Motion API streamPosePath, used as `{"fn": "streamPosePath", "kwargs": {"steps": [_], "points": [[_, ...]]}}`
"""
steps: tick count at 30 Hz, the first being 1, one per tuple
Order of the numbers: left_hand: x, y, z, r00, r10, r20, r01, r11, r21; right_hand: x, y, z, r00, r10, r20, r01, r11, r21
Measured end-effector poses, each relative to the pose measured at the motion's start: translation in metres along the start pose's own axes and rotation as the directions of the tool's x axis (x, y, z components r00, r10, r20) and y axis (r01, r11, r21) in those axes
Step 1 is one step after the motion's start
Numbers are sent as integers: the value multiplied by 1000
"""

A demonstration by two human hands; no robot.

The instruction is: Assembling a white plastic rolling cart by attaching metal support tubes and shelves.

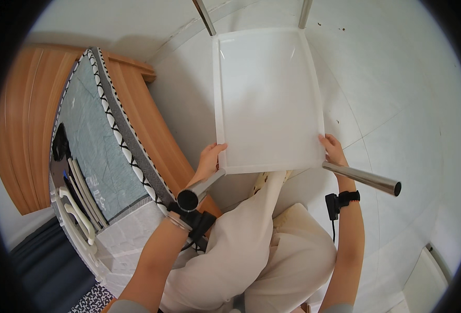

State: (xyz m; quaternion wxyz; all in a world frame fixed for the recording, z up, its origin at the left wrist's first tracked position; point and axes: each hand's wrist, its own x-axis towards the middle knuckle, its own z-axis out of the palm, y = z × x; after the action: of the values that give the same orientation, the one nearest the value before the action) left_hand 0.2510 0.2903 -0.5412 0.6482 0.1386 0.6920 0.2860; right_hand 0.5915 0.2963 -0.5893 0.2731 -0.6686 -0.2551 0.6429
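In front of me is a white rectangular shelf tray with a raised rim. Metal tubes stand out from its corners: a near left tube, a near right tube, a far left tube and a far right tube. My left hand grips the left rim close to the near corner, partly behind the tube. On the opposite rim, my right hand is closed with the thumb on the edge. Fingers under the tray are hidden.
A bed with a wooden frame and a grey-green mattress stands on the left. White hangers and flat panels lie on it. My bent legs are beneath the tray's near edge. Pale tiled floor extends right; a white panel stands lower right.
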Motion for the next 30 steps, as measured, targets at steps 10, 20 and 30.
{"fn": "streamPosePath", "kwargs": {"steps": [10,20,30], "points": [[-4,-2,-9,999,-2,-46,-3,994,-110,-97,-7,-13,927,-346,143,375,873,-312],[9,-1,-30,964,110,-243,-51,971,235,-71,3,13,836,-541,-92,413,732,-542],[-104,79,-23,941,336,43,-324,930,-171,-60,11,12,905,-419,-72,252,664,-704]]}}
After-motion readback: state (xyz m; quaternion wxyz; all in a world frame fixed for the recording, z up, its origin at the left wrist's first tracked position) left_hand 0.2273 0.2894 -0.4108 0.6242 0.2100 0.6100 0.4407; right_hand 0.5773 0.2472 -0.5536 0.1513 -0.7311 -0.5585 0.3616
